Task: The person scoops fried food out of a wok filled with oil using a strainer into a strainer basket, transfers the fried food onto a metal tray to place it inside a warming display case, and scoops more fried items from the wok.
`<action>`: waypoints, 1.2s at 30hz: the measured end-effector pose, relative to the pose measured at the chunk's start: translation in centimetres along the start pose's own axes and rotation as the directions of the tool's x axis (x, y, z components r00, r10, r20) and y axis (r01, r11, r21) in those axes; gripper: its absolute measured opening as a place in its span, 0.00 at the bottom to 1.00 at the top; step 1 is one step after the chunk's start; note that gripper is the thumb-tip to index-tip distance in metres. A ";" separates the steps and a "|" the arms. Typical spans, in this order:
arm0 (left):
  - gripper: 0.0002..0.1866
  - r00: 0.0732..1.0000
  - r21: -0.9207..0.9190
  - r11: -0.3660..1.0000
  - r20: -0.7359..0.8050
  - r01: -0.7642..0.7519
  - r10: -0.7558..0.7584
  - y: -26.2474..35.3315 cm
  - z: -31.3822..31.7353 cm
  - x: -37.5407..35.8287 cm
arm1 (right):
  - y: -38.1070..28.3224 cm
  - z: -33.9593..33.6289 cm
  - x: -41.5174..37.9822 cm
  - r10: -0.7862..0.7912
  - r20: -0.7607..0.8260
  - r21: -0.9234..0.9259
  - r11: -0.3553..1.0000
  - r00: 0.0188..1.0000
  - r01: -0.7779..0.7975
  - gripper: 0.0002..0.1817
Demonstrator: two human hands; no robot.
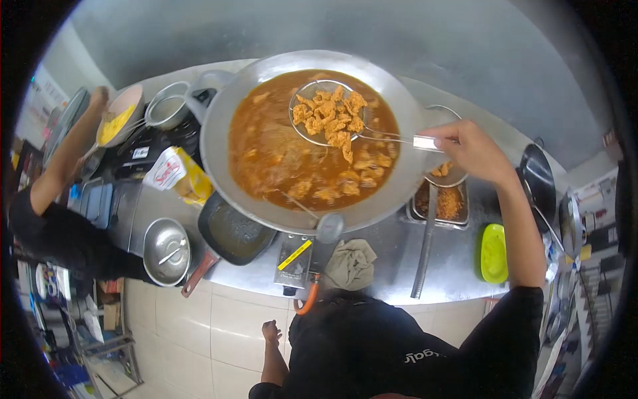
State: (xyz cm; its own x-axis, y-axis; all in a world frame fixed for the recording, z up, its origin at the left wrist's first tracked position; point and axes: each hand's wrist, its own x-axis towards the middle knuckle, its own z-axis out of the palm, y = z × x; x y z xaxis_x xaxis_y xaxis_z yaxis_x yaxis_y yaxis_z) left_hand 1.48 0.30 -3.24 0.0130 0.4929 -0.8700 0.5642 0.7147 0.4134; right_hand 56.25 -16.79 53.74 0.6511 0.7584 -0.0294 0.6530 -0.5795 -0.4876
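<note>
steel counter (392, 266): wok (219, 153) full of oil; right hand (473, 151) grips skimmer (325, 113) of fried pieces; left hand (270, 331) hangs loose, empty.

Black short-sleeved shirt, pale lettering on the right sleeve; forearms bare, hands (473, 151) ungloved

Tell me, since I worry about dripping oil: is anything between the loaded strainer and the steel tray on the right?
Nothing visible blocks it. The right hand holds the wire strainer of fried pieces over the wok; only the wok's rim lies between it and the tray.
</note>
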 end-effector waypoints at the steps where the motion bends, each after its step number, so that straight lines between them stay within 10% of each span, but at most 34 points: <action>1: 0.17 1.000 0.008 1.000 0.008 -0.008 0.008 0.1 -0.1 0.1 | 0.7 -0.7 -0.7 0.031 -0.022 -0.004 1.000 0.999 -0.031 0.14; 15: 0.18 0.983 0.238 0.959 0.134 -0.154 0.125 2.2 2.6 -2.3 | 17.9 -9.9 -10.9 0.306 -0.408 -0.225 0.880 0.860 -0.419 0.16; 24: 0.18 0.981 0.309 0.935 0.135 -0.173 0.137 1.4 3.8 -4.7 | 27.2 0.6 -9.3 0.352 -0.402 -0.679 0.505 0.845 -0.533 0.09; 31: 0.18 0.980 0.289 0.939 0.120 -0.189 0.160 0.2 3.8 -4.9 | 30.4 -3.2 -9.4 0.329 -0.457 -0.782 0.294 0.827 -0.549 0.10; 36: 0.18 0.977 0.241 0.947 0.089 -0.212 0.196 -1.4 3.2 -3.3 | 25.7 -8.8 -8.8 0.310 -0.577 -0.497 0.601 0.756 -0.626 0.18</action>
State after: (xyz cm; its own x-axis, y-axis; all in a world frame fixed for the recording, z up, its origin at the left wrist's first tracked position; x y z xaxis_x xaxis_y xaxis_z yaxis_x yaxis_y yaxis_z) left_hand 3.32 -3.94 -1.77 0.1964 0.5774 -0.7925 0.7303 0.4532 0.5112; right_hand 70.71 -40.95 49.18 0.9177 0.2211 0.3300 0.1770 -0.9713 0.1587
